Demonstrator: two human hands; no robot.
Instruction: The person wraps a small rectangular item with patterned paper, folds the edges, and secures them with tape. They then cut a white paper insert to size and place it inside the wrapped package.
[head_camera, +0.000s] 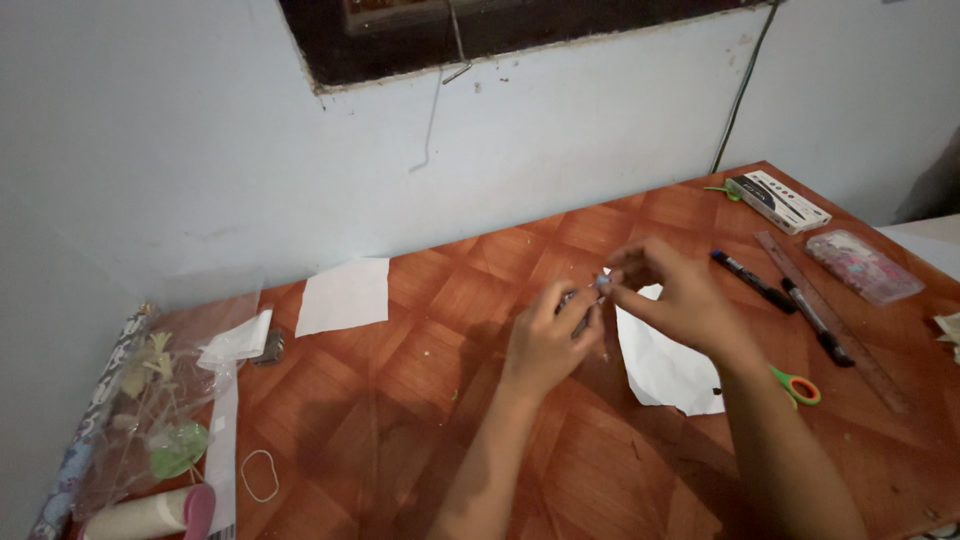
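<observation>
- Head view: a person's two bare hands meet above a reddish-brown, diamond-patterned table (470, 300) set against a white wall (200, 150).
- The left hand (545, 340) is curled, its fingers pinched on a small slim object (585, 300) held between both hands; what the object is cannot be told, since it is tiny and blurred.
- The right hand (675, 295) is also closed, thumb and forefinger nipping the same small object at its upper end, just above the left fingers.
- Under the right hand lies a torn white paper sheet (665, 370); a second white paper square (343, 295) lies well apart, nearer the wall.
- Scissors with orange-and-green handles (798, 387) lie just beside the right forearm.
- Further right lie two black markers (752, 281) (815, 320), a clear ruler (830, 320), a long white box (780, 200) and a clear plastic pouch (862, 265).
- At the left edge sits a clear plastic bag of craft bits (160, 410), a white roll with a pink cap (150, 515) and a rubber band (260, 475).
</observation>
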